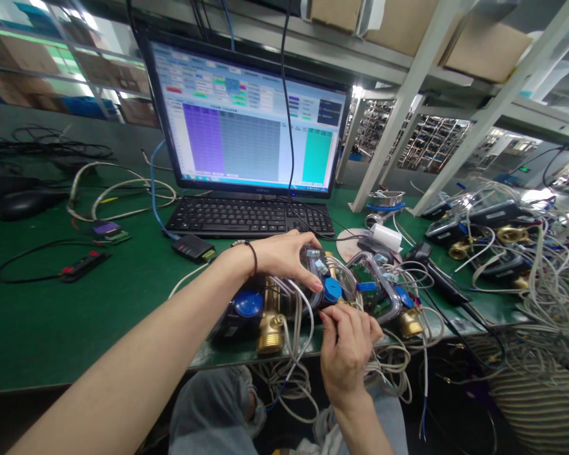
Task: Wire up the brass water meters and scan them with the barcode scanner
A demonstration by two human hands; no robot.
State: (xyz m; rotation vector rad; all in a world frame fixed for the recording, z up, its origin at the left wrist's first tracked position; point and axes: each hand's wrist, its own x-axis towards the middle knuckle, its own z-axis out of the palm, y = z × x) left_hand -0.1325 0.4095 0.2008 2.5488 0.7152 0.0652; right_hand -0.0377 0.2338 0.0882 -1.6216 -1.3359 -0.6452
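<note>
My left hand (287, 256) reaches over a dark meter (315, 258) with a blue round cap (332, 289), thumb and fingers curved round its housing. My right hand (348, 341) is just below that cap, fingertips pinched together at the meter's lower side; what they hold is hidden. Left of the hands lies another meter with a blue disc (248, 303) and a threaded brass fitting (270, 335). On the right, a meter with a clear housing (374, 287) shows a green board inside. White cables (308, 316) hang between them over the bench edge.
Behind stand a monitor (251, 120) and a black keyboard (246, 216). A handheld black scanner-like tool (439, 278) lies to the right, before a heap of meters and cables (526, 272). A small black box (193, 248) and a black mouse (23, 203) lie left on the green bench (99, 328).
</note>
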